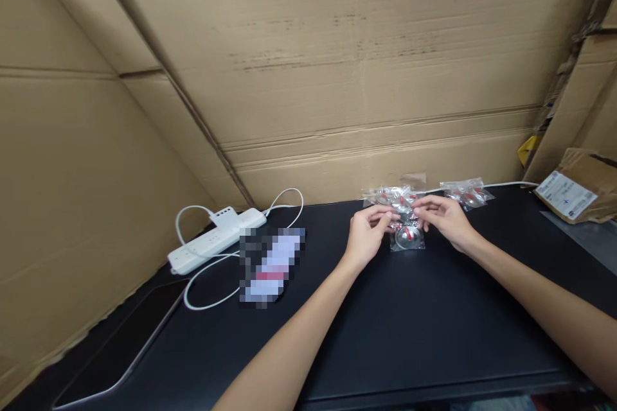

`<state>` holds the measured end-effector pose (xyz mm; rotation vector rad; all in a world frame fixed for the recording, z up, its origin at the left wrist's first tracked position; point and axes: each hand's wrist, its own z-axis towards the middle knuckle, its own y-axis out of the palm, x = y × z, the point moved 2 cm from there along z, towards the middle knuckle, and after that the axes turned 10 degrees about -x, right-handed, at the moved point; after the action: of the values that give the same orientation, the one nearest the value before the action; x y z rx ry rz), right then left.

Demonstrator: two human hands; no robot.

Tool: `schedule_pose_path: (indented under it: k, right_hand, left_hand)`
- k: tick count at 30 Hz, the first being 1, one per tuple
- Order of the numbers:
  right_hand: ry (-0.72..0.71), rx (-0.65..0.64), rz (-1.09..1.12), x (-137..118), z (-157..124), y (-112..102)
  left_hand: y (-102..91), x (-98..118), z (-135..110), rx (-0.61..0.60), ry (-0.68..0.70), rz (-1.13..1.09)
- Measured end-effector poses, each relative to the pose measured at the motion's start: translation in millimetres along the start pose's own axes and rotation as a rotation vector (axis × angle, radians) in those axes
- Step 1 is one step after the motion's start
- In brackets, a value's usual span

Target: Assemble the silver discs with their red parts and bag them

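Observation:
A small clear plastic bag [407,244] lies toward the back of the black table, with a coiled item and a red piece inside. My left hand [367,232] pinches at its upper left corner, fingers and thumb drawn together. From the other side, my right hand [446,221] has its fingers closed at the upper right corner. Just behind the fingers lie several similar clear bags [399,195] with red pieces, partly overlapping. Another group of such bags [466,193] sits beyond my right hand. Fingers partly cover the bag's top edge.
At left are a white power strip [219,241] with looping white cables, a pixelated phone-like object [274,270] and a dark tablet-like slab [123,343]. A torn cardboard package [581,186] with a white label stands at right. Cardboard walls [366,77] surround the table [434,327].

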<state>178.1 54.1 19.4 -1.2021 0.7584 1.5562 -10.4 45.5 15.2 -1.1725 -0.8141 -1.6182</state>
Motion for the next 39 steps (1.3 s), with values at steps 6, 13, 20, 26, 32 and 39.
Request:
schedule_pose_path:
  k: [6, 13, 20, 26, 32, 39]
  right_hand:
    - [0.004, 0.008, 0.021, -4, -1, -2]
    - [0.020, 0.038, 0.071, -2, -2, -2]
    - [0.013, -0.031, 0.113, -6, -4, -3]
    - [-0.003, -0.023, -0.042, -7, -2, 0]
    - [-0.047, 0.034, -0.116, -4, 0, 1]
    - [-0.016, -0.171, -0.161, -1, -1, 6]
  left_hand:
    - [-2.8, 5, 1, -0.012, 0.027, -0.005]
    - [-1.9, 12, 2, -0.068, 0.060, -0.071]
    - [-2.4, 10, 1, -0.041, 0.031, -0.084]
    - [-3.7, 5, 0, -0.017, 0.065, 0.026]
    - [0.2, 7, -2, -0.019, 0.068, 0.085]
    - [8.9, 9, -5, -0.035, 0.007, 0.089]
